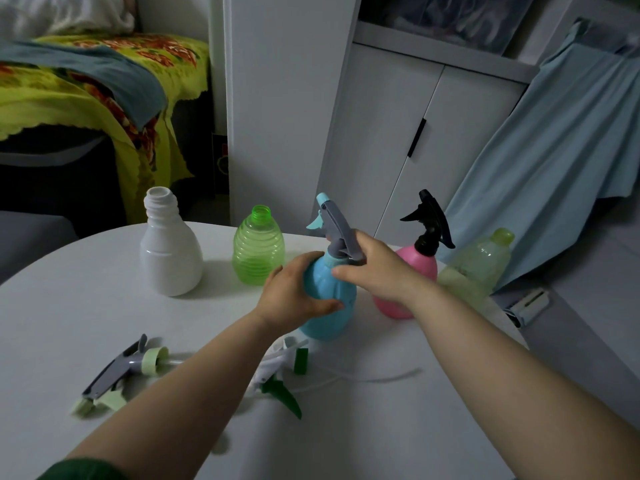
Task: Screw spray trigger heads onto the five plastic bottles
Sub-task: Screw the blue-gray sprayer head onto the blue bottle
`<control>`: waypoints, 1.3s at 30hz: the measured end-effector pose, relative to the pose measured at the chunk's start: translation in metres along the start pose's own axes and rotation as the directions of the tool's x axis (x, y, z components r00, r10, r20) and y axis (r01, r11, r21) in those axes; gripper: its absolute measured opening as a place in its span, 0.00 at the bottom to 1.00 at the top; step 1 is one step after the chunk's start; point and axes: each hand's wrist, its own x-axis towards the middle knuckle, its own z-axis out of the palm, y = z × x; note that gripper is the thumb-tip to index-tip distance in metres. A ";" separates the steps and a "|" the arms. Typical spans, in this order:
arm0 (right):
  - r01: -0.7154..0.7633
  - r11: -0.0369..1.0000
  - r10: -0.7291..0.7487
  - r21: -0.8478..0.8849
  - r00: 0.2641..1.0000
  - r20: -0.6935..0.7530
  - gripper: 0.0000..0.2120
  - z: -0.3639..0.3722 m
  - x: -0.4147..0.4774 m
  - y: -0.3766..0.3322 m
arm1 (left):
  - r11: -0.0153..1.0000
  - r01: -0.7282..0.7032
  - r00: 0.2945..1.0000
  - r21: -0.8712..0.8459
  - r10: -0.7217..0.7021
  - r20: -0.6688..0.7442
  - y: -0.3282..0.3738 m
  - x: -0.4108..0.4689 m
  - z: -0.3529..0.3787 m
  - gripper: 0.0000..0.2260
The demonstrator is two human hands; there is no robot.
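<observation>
A blue bottle (330, 315) stands mid-table with a grey and blue trigger head (334, 221) on its neck. My left hand (294, 296) wraps the bottle's body. My right hand (375, 266) grips the collar under the trigger head. Behind to the right, a pink bottle (417, 266) carries a black trigger head (429, 220). A pale yellow-green bottle (479, 268) stands further right, with no trigger head on its neck. An open white bottle (169, 254) and an open green bottle (259, 252) stand at the left. Two loose heads lie near me: grey and pale green (119, 374), white and dark green (282, 379).
The round white table (86, 306) ends close on the right beside a grey surface with a clip (528, 304). White cabinet doors (398, 133) and a hanging light blue cloth (554, 150) stand behind. A bed with a yellow floral cover (86, 81) is at the far left.
</observation>
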 end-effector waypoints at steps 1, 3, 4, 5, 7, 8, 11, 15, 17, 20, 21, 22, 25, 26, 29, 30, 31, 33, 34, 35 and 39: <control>0.028 0.997 -0.027 0.069 0.999 -0.017 0.14 0.000 -0.001 0.005 | 1.000 0.001 1.000 -0.015 -0.001 0.004 0.000 0.000 0.000 0.34; 0.073 0.978 -0.055 0.197 0.994 -0.095 0.15 0.001 0.000 0.013 | 0.999 -0.006 1.000 -0.043 0.006 0.004 -0.001 -0.001 0.001 0.33; 0.092 0.967 -0.058 0.237 0.987 -0.147 0.15 0.004 0.001 0.016 | 0.998 -0.010 1.000 -0.058 0.010 0.002 -0.002 -0.001 0.001 0.33; 0.108 0.960 -0.053 0.258 0.976 -0.209 0.15 0.008 0.003 0.020 | 0.998 -0.013 1.000 -0.069 0.013 0.002 -0.003 -0.001 0.001 0.33; 0.124 0.960 -0.030 0.253 0.938 -0.345 0.17 0.018 0.008 0.026 | 0.996 -0.014 1.000 -0.086 0.015 0.016 -0.004 -0.001 0.001 0.33; 0.128 0.961 -0.022 0.244 0.918 -0.396 0.18 0.023 0.009 0.028 | 0.995 -0.014 1.000 -0.100 0.016 0.026 -0.004 -0.001 0.000 0.33; 0.152 0.946 -0.032 0.286 0.922 -0.386 0.16 0.032 0.009 0.037 | 0.991 -0.015 0.999 -0.131 0.020 0.041 -0.005 0.000 0.000 0.32; 0.093 0.942 -0.005 0.322 0.965 -0.262 0.12 0.032 0.002 0.047 | 0.985 -0.007 0.999 -0.171 0.013 0.035 -0.007 0.001 0.001 0.32; 0.094 0.929 0.018 0.358 0.954 -0.298 0.11 0.032 0.002 0.048 | 0.984 -0.004 0.999 -0.178 0.012 0.043 -0.009 0.002 0.002 0.32; 0.080 0.928 0.075 0.365 0.917 -0.392 0.13 0.039 0.006 0.046 | 0.984 -0.008 0.999 -0.180 0.017 0.049 -0.010 0.003 0.001 0.33; 0.071 0.930 0.086 0.362 0.912 -0.400 0.14 0.043 0.007 0.045 | 0.983 -0.010 0.998 -0.185 0.020 0.054 -0.011 0.004 0.000 0.33; 0.057 0.923 0.100 0.379 0.920 -0.380 0.14 0.046 0.008 0.045 | 0.982 -0.007 0.998 -0.191 0.019 0.062 -0.012 0.005 0.000 0.33; 0.056 0.893 0.082 0.447 0.955 -0.285 0.22 0.045 0.007 0.049 | 0.979 0.020 0.997 -0.202 -0.004 0.077 -0.012 0.006 -0.001 0.34; 0.089 0.890 0.042 0.447 0.961 -0.275 0.19 0.043 0.007 0.050 | 0.978 0.023 0.997 -0.205 -0.007 0.077 -0.013 0.006 -0.001 0.33; 0.139 0.884 0.006 0.446 0.951 -0.308 0.10 0.041 0.007 0.051 | 0.979 0.025 0.996 -0.201 -0.008 0.087 -0.014 0.008 -0.001 0.33; 0.136 0.880 0.030 0.456 0.941 -0.338 0.11 0.043 0.009 0.052 | 0.980 0.027 0.996 -0.197 -0.009 0.092 -0.014 0.008 -0.001 0.33; 0.126 0.877 0.061 0.463 0.928 -0.368 0.11 0.045 0.010 0.054 | 0.980 0.027 0.996 -0.197 -0.009 0.093 -0.014 0.008 -0.002 0.33; 0.140 0.880 0.081 0.453 0.897 -0.434 0.13 0.051 0.012 0.055 | 0.980 0.018 0.996 -0.200 0.000 0.091 -0.014 0.007 -0.001 0.33; 0.170 0.887 0.053 0.430 0.886 -0.461 0.14 0.053 0.012 0.054 | 0.980 0.008 0.996 -0.200 0.010 0.090 -0.013 0.006 -0.001 0.32; 0.199 0.897 0.016 0.395 0.878 -0.478 0.15 0.054 0.011 0.052 | 0.980 -0.001 0.996 -0.201 0.019 0.089 -0.013 0.006 -0.001 0.32; 0.195 0.925 -0.045 0.326 0.908 -0.416 0.17 0.050 0.007 0.054 | 0.978 0.007 0.995 -0.210 0.014 0.098 -0.013 0.007 -0.002 0.32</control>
